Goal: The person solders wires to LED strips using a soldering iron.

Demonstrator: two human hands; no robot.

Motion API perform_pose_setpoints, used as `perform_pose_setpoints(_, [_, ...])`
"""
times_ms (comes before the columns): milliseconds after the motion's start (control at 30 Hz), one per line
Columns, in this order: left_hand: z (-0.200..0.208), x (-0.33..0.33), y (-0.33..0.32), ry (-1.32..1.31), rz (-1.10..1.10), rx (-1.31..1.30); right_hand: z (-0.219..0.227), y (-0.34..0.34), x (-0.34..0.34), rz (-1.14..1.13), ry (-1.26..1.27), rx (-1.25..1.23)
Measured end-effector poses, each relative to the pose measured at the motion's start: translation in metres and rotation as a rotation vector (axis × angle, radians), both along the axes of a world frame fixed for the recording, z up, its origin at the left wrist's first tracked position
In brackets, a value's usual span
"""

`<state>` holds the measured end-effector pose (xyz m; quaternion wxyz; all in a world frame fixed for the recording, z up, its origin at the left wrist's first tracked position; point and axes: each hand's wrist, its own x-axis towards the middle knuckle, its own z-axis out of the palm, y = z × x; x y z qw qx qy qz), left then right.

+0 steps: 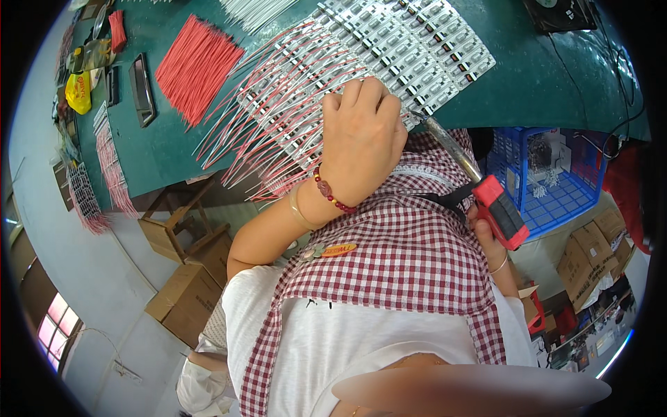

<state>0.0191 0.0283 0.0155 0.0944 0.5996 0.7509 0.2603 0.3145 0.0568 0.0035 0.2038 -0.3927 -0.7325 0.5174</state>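
A panel of small circuit boards with metal connectors (pixel 445 48) lies on the green table. Red and white wires (pixel 278 104) fan out from its left part. Over the panel's near edge, my left hand (pixel 365 132) has its fingers curled down; their tips and whatever they pinch are hidden under the hand. My right hand (pixel 488 240), partly hidden, is wrapped round the red and black handle of a soldering iron (pixel 453 148). The iron's metal barrel slants up and left, its tip close to the panel's edge, just right of my left hand.
On the green table (pixel 535 90) lie a bundle of red wires (pixel 198 69), white wires (pixel 257 12), a phone (pixel 142 90) and wired strips (pixel 111 156). A blue plastic crate (pixel 556 212) stands below at right. Black cables (pixel 618 83) hang at the far right; cardboard boxes (pixel 182 295) sit lower left.
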Motion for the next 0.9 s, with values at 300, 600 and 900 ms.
perform_pose_setpoints(300, [0.001, -0.001, 0.000, 0.011, -0.002, -0.012, 0.001, 0.001, -0.001, 0.000, -0.025, -0.002])
perform_pose_setpoints(600, [0.002, -0.001, -0.001, 0.040, 0.023, -0.040, -0.008, -0.001, 0.014, -0.062, -0.004, -0.203])
perform_pose_setpoints(900, [0.000, -0.102, 0.019, 0.290, 0.226, 0.053, -0.012, 0.015, -0.004, -0.120, 0.227, -0.312])
